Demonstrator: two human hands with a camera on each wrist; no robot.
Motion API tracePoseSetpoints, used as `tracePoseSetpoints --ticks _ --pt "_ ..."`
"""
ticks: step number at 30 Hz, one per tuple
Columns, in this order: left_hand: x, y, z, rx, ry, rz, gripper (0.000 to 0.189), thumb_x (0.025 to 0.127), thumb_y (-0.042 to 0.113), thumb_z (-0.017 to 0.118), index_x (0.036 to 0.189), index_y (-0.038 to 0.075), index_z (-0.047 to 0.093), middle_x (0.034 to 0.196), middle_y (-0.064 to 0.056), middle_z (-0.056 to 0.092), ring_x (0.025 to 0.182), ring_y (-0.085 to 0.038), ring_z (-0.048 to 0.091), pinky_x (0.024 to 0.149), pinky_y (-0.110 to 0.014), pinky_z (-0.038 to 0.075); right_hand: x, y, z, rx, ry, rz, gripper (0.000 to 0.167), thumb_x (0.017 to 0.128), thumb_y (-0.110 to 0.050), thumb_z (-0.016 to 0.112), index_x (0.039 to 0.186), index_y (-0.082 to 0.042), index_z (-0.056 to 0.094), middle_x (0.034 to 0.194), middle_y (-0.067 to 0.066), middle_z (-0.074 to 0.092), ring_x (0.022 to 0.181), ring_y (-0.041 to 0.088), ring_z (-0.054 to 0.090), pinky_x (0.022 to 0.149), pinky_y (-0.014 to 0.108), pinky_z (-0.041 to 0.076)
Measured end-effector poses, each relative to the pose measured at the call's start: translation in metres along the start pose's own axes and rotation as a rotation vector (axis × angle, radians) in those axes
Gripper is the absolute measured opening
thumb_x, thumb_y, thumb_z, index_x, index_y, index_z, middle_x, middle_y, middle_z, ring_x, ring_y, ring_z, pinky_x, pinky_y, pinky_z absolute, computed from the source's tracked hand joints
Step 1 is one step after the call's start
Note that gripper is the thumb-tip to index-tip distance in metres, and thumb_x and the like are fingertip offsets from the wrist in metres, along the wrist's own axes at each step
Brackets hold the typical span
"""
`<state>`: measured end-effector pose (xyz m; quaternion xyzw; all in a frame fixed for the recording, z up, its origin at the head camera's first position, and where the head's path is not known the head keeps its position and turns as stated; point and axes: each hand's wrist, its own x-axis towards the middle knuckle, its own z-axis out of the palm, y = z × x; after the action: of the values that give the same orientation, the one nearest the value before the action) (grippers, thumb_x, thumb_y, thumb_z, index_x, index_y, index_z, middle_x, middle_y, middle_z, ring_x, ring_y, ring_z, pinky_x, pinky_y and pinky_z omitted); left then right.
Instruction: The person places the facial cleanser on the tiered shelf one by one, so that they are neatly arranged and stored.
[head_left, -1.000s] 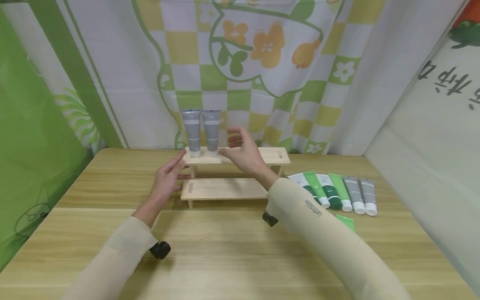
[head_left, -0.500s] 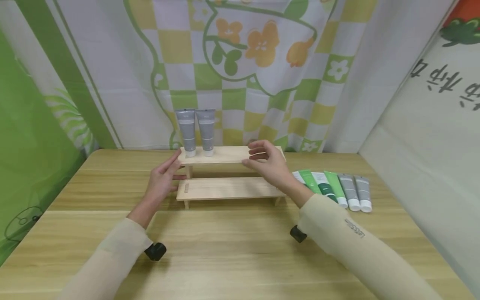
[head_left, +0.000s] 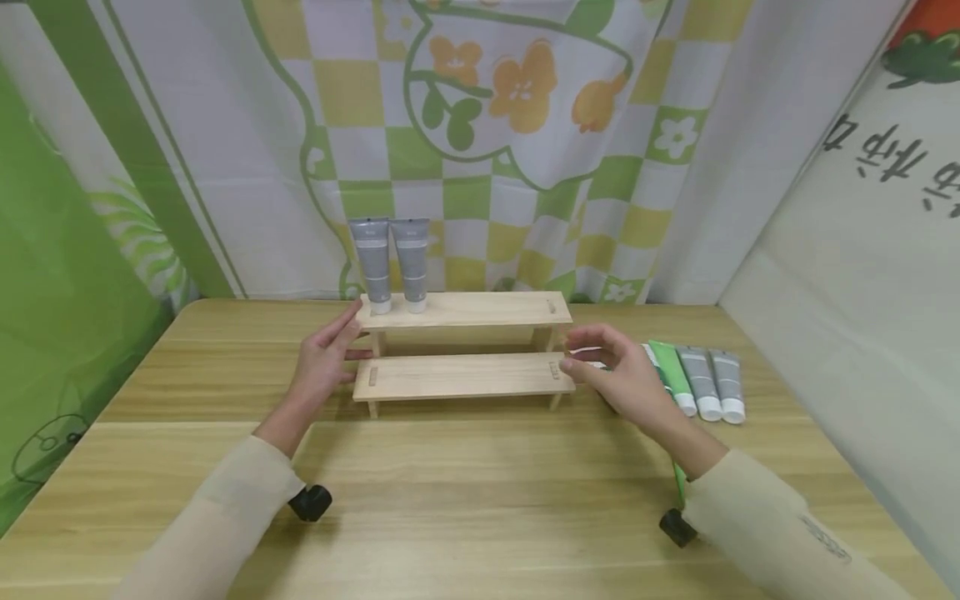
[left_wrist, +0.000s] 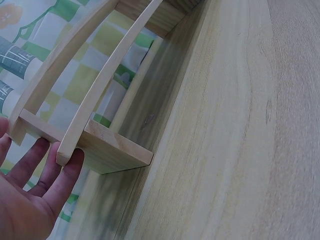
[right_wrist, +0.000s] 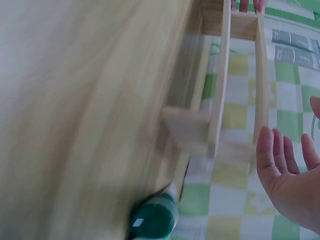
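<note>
A two-tier wooden display shelf (head_left: 465, 377) stands on the table. Two grey squeeze tubes, one at the far left (head_left: 372, 260) and another beside it (head_left: 412, 260), stand cap-down on its upper tier. My left hand (head_left: 318, 362) touches the shelf's left end; in the left wrist view its extended fingers (left_wrist: 67, 175) meet the ends of the boards. My right hand (head_left: 630, 375) holds nothing, fingers loosely bent, just off the right end of the lower tier. It covers part of a row of tubes lying to the right.
In that row, a green tube (head_left: 670, 379) and two grey tubes (head_left: 699, 382) show beside the hand. A dark green tube (right_wrist: 156, 216) lies near the shelf's right end in the right wrist view. A patterned curtain (head_left: 495, 125) hangs behind the table (head_left: 450, 508).
My right hand has moved from beside the standing grey tubes, rightward and down past the shelf's right end. My left hand has stayed at the left end, and the view has shifted slightly.
</note>
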<state>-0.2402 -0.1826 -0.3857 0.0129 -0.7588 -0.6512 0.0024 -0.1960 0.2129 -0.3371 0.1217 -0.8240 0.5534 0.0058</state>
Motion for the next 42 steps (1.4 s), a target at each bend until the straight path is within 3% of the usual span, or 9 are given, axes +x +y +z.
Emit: tracePoseSetpoints --ticks 7,14,22,32,42 --pt "0.000 -0.002 -0.001 -0.012 -0.012 0.004 0.050 0.107 0.044 0.046 0.155 0.035 0.037 0.149 -0.017 0.047 0.117 -0.041 0.060 0.078 -0.035 0.058 -0.030 0.015 -0.032 0.008 -0.026 0.030 0.041 0.096 -0.014 0.072 0.129 0.003 0.054 0.123 0.019 0.057 0.095 0.015 0.068 0.075 0.041 0.060" --pt "0.001 -0.003 -0.002 -0.016 -0.039 -0.006 0.049 0.107 0.042 0.046 0.155 0.037 0.037 0.150 -0.018 0.045 0.121 -0.044 0.057 0.086 -0.044 0.056 -0.059 0.029 -0.058 0.031 -0.003 0.158 0.054 0.097 -0.012 0.069 0.138 0.010 0.043 0.127 0.031 0.052 0.095 0.016 0.068 0.078 0.040 0.060" --pt "0.001 -0.002 -0.003 -0.021 -0.027 -0.015 0.048 0.108 0.041 0.045 0.155 0.037 0.037 0.149 -0.017 0.046 0.121 -0.044 0.057 0.086 -0.044 0.057 -0.079 0.045 -0.079 0.024 -0.031 0.283 0.057 0.099 -0.012 0.066 0.142 0.011 0.038 0.127 0.027 0.054 0.096 0.016 0.067 0.076 0.046 0.060" --pt "0.002 -0.004 -0.002 -0.002 -0.033 -0.006 0.048 0.107 0.043 0.046 0.154 0.038 0.037 0.152 -0.015 0.043 0.118 -0.039 0.060 0.087 -0.045 0.056 -0.104 0.062 -0.098 -0.045 -0.030 0.399 0.063 0.099 -0.018 0.066 0.145 0.010 0.035 0.119 0.018 0.057 0.090 0.020 0.066 0.069 0.044 0.061" --pt "0.001 -0.003 -0.003 -0.020 -0.020 -0.010 0.048 0.108 0.040 0.045 0.155 0.035 0.037 0.146 -0.017 0.049 0.118 -0.040 0.060 0.083 -0.041 0.057 -0.114 0.080 -0.112 -0.067 -0.086 0.438 0.068 0.101 -0.021 0.063 0.147 0.013 0.027 0.124 0.026 0.057 0.095 0.019 0.067 0.068 0.045 0.060"
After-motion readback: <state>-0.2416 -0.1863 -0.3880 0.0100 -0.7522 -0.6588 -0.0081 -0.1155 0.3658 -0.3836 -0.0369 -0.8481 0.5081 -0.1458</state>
